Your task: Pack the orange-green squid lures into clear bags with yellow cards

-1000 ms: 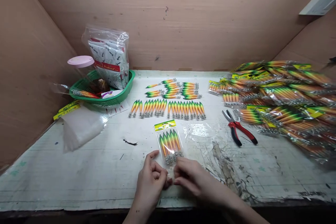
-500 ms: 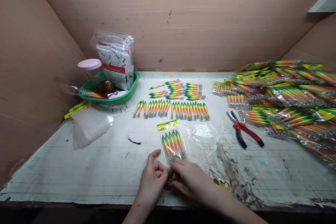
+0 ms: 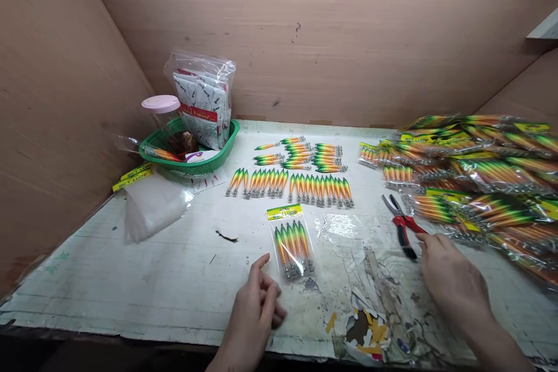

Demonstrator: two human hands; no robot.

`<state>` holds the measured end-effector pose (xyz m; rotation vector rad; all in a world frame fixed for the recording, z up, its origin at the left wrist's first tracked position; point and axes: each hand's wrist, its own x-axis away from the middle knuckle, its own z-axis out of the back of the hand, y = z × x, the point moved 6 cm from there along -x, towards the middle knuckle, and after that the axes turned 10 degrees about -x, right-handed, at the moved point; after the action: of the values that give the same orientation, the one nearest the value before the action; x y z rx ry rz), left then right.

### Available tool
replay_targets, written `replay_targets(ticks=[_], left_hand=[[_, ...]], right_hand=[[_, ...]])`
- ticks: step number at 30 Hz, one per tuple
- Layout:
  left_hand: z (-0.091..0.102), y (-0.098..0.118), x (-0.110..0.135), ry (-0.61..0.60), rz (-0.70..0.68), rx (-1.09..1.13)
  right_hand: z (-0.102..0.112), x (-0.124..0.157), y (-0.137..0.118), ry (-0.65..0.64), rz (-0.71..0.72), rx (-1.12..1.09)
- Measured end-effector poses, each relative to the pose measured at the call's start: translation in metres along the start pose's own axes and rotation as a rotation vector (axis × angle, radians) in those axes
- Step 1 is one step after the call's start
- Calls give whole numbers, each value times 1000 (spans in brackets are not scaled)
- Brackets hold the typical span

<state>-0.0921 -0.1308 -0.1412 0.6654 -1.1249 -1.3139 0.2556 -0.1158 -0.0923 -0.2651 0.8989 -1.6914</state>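
Pliers [image 3: 399, 222], probably stiff and heavy, best held by handles [image 3: 407, 245], lie at right fingertips [image 3: 422, 237], grip unclear; left fingers [image 3: 259, 265] curl loosely apart.

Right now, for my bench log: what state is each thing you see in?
Front lure packet: filled, lying flat; seal unclear
Pliers: jaws parted, handles spread
Loose lures: unbagged, in rows and groups
Right-side packets: filled, heaped
Clear bags: flat, overlapping
Green basket: loaded
Jar: pink lid on
Left hand: loosely curled
Right hand: at one pliers handle
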Motion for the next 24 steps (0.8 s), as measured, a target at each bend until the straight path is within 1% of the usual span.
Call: replay_targets(ticks=[1,2,3,4,5,6,7,8,9,10,11,13,15,17,19,22,24], left_hand=[[7,6,1,38,-145,-151],[13,15,2,86,-326,-321],[15,26,5,126,-527,-487],[15,36,8,150,-735,-633],[12,44,11,159,-931,-747],[9,50,14,161,-1105,-826],[5,54,15,157,-1246,-869],[3,57,16,146,-1351,-884],[1,59,15,140,-1411,-873],[0,60,12,132,-1423,-846],[0,59,9,121,-1395,-804],[1,56,3,104,-1283,-690],[3,49,-1,120,-1123,-590],[4,43,-4,165,-949,-553],[4,39,-7,203,-777,-569],[0,36,-13,223,-562,-586],[-3,36,-17,232,-452,-593]], right_hand=[[-3,3,-12,1,146,83],[-11,11,-30,-26,339,159],[-24,23,-53,-80,564,213],[-39,37,-75,-166,778,220],[-53,52,-94,-251,962,191],[-65,64,-111,-326,1104,144],[-75,72,-123,-387,1192,81],[-82,77,-132,-426,1245,6],[-86,79,-137,-453,1262,-73],[-89,78,-139,-471,1256,-146],[-91,76,-138,-489,1226,-207],[-93,70,-131,-524,1119,-304],[-95,66,-122,-553,954,-388],[-97,63,-114,-542,774,-425],[-101,61,-107,-513,574,-397],[-109,58,-95,-445,261,-372],[-115,56,-90,-382,119,-373]])
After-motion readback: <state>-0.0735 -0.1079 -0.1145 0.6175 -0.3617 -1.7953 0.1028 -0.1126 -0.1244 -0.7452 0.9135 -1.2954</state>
